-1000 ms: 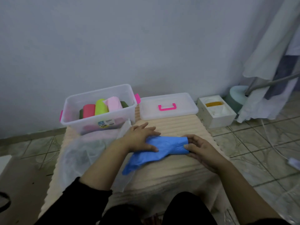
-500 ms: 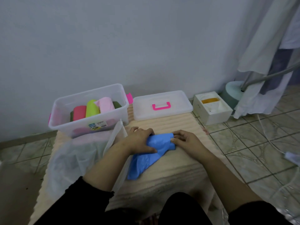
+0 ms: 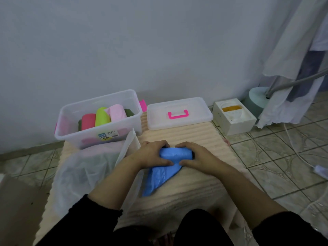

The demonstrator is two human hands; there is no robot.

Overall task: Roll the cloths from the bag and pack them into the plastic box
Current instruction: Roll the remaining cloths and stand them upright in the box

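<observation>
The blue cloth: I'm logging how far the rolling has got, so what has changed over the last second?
Both hands closed in toward each other: the left hand and right hand now clasp the blue cloth as a tighter roll, with only a tail trailing toward the person. Unchanged: the rolled cloths in the plastic box, its lid lying beside it, and the bag.
</observation>
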